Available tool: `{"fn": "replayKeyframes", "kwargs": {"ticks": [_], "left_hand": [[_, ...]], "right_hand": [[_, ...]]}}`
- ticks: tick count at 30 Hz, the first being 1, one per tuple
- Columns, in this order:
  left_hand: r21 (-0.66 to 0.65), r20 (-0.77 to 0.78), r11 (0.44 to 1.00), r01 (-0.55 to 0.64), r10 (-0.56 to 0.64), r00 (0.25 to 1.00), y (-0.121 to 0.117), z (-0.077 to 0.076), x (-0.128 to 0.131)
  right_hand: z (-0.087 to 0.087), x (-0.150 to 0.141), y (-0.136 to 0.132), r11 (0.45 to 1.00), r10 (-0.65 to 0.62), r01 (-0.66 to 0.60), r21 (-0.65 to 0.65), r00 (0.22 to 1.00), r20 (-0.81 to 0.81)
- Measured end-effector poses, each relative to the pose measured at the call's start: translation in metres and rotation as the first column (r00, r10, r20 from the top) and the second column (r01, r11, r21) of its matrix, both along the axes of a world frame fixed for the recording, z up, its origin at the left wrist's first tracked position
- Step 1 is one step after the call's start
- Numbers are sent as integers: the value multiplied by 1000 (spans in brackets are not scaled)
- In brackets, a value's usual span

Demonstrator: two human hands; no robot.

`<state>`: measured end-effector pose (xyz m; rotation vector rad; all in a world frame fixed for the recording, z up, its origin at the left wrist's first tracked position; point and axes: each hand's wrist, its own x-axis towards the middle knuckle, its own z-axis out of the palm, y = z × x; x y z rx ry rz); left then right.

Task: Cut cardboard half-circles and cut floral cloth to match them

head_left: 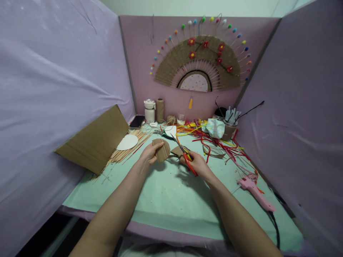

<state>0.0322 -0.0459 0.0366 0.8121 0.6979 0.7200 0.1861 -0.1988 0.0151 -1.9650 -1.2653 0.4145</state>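
Observation:
My left hand (149, 154) is closed on a round brown cardboard piece (162, 150), held upright above the green table (166, 192). My right hand (197, 165) grips red-handled scissors (184, 154), whose blades point up and left towards the cardboard piece. A brown cardboard offcut (177, 151) lies just under the scissors, between the two hands.
A cardboard sheet (96, 141) leans at the left beside a bundle of thin sticks (128, 150) and a white paper circle (127, 142). Red and yellow strips (214, 141) are strewn at the right. A pink glue gun (254, 189) lies near the right edge. Jars and a twine spool (160, 110) stand at the back.

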Motion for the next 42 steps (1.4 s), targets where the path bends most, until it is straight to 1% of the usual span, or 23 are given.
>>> {"fn": "replayKeyframes", "kwargs": {"ticks": [7, 14, 18, 22, 24, 26, 29, 31, 33, 36, 38, 40, 42], "left_hand": [[-90, 18, 996, -6, 8, 1000, 5, -2, 0], [-153, 21, 988, -24, 28, 999, 6, 4, -1], [-167, 11, 985, -38, 40, 999, 5, 7, -1], [-147, 9, 988, -36, 37, 999, 5, 8, -2], [-127, 14, 991, -29, 31, 999, 4, 8, -3], [-75, 15, 997, 1, 0, 1000, 2, 7, -4], [102, -44, 993, 58, -54, 998, 1, 7, -7], [228, -100, 969, 99, -78, 992, 0, 7, -9], [294, -130, 942, 163, -129, 983, 0, 8, -12], [322, -147, 902, 286, -251, 957, 0, 8, -15], [346, -159, 873, 345, -308, 938, 0, 8, -17], [387, -179, 840, 379, -335, 925, 1, 8, -18], [417, -196, 821, 390, -337, 921, 1, 9, -19]], "right_hand": [[-4, 1, 1, 1000, 13, -13, 4, 999, -42], [-7, 1, 2, 1000, 12, -11, 7, 998, -54], [-7, 0, 2, 1000, 18, -17, 18, 998, -56], [-4, 0, 1, 999, 38, -37, 20, 998, -43], [-3, 0, 1, 999, 48, -47, 11, 998, -43], [-1, 0, 0, 999, 52, -52, 0, 998, -42], [3, -1, -2, 999, 47, -48, -26, 999, -25], [5, -1, -3, 998, 47, -47, -40, 999, 0], [6, -1, -4, 997, 67, -65, -42, 997, 32], [7, -1, -4, 992, 125, -123, -26, 989, 85], [7, -1, -4, 988, 152, -150, -21, 980, 126], [7, 0, -4, 987, 158, -157, -19, 972, 172], [8, 0, -6, 986, 164, -165, -12, 966, 201]]}}
